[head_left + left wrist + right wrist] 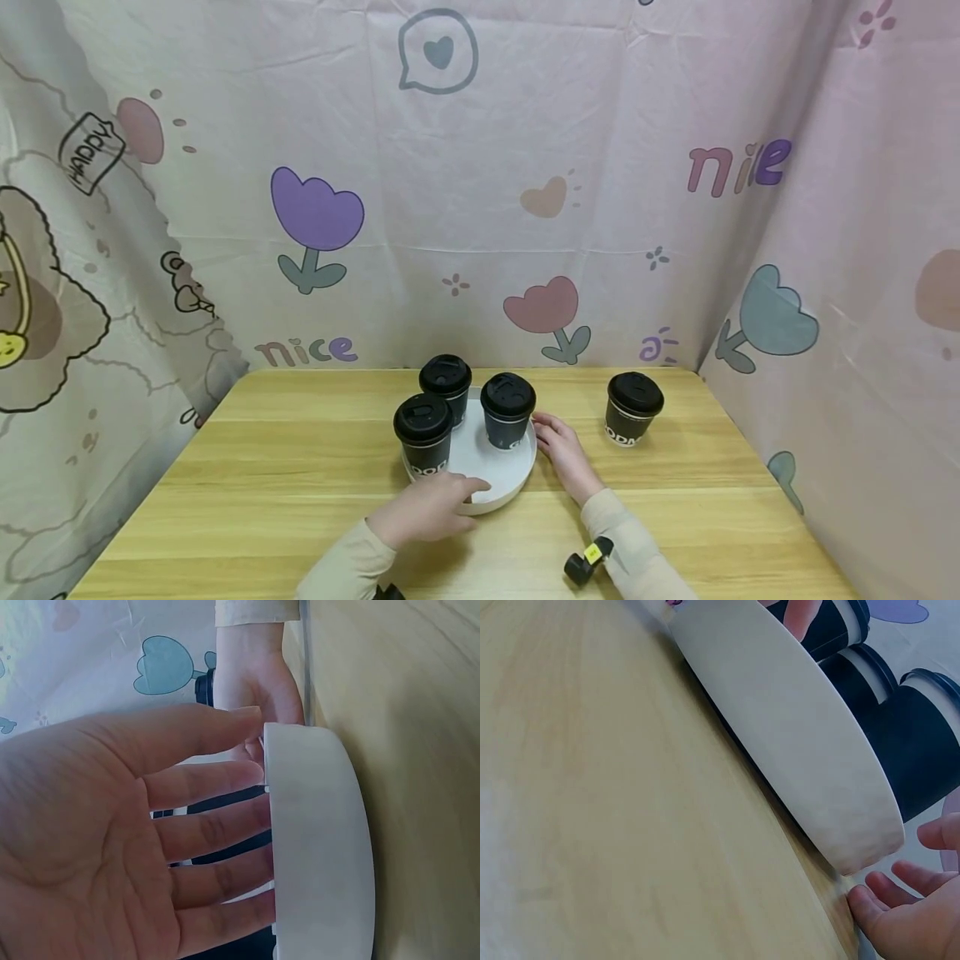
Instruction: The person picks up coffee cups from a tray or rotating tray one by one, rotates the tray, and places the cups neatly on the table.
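A round white tray holds three black lidded cups: one at its left edge, one at the back and one towards the right. My left hand is at the near-left rim, a finger extended over the tray. In the left wrist view this hand has its fingers spread, their tips at the tray wall. At the right rim is my right hand. The right wrist view shows its fingers relaxed, just off the tray wall.
A fourth black lidded cup stands upright on the wooden table, right of the tray. Behind the table hangs a patterned curtain, with more curtain at both sides. A black strap piece with a yellow mark is by my right sleeve.
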`<state>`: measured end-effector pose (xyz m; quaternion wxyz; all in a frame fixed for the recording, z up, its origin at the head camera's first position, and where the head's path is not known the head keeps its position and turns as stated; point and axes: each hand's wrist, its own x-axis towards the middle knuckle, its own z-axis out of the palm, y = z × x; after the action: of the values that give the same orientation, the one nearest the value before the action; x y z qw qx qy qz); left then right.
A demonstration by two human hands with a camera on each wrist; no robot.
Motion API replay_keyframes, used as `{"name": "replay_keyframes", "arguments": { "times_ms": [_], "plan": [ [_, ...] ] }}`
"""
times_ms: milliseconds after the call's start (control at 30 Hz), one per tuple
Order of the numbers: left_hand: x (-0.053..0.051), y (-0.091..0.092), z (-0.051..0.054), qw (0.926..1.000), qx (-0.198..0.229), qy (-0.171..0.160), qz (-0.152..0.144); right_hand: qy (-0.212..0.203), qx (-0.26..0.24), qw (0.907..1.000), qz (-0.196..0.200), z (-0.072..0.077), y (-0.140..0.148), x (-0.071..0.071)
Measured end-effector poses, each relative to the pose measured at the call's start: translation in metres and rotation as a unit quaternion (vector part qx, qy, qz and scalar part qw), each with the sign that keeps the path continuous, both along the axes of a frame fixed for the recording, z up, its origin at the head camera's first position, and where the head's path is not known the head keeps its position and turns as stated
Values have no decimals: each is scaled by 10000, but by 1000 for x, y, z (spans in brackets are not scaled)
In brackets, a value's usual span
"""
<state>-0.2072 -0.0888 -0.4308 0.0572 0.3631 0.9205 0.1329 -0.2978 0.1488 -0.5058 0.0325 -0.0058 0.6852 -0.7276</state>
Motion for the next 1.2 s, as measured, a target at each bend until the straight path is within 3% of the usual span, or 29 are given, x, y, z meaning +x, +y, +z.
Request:
{"name": "replay_keyframes", "arguments": {
  "times_ms": [200,433,667,1200],
  "plan": [
    [0,2,1,9998,65,180,57,-20,16,10000,-35,-1,0,-1],
    [4,16,-11,9977,453,509,61,-37,31,10000,-53,-3,1,-1],
    [9,25,-17,9975,521,477,97,-51,-21,10000,-59,-2,1,-1],
    [10,20,-10,9986,423,322,33,-64,31,9999,-95,-1,-1,0]
  ]
}}
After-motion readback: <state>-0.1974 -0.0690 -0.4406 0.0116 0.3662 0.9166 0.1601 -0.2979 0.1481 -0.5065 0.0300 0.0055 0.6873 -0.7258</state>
